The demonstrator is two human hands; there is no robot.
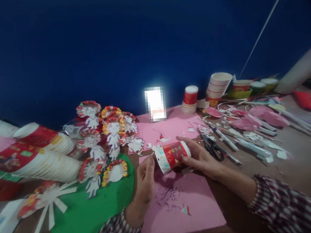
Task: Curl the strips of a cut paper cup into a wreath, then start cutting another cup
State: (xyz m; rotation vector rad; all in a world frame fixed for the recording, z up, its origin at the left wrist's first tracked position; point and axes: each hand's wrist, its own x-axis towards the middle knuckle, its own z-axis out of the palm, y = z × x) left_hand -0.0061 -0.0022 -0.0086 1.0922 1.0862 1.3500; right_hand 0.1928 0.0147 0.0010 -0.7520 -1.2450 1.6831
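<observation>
A red and white paper cup [174, 155] lies tilted on its side in the air above the pink sheet [201, 205]. My right hand [202, 159] is closed round its right end, thumb in front and fingers behind. At the cup's left end, my left hand [146, 177] has its thumb and curled fingers at the rim; some of those fingers are hidden. Dark thin scraps [170, 193] and a small coloured paper bit [186, 210] lie on the pink sheet below. Black scissors [213, 148] rest right of my right hand.
Paper figures with red and yellow curled edges [113, 128] stand on a green sheet [93, 220] at left, beside stacked cups [49, 159]. A bright phone-like screen [155, 104] stands behind. More cups [219, 85], pens [226, 139] and paper scraps [269, 115] are at right.
</observation>
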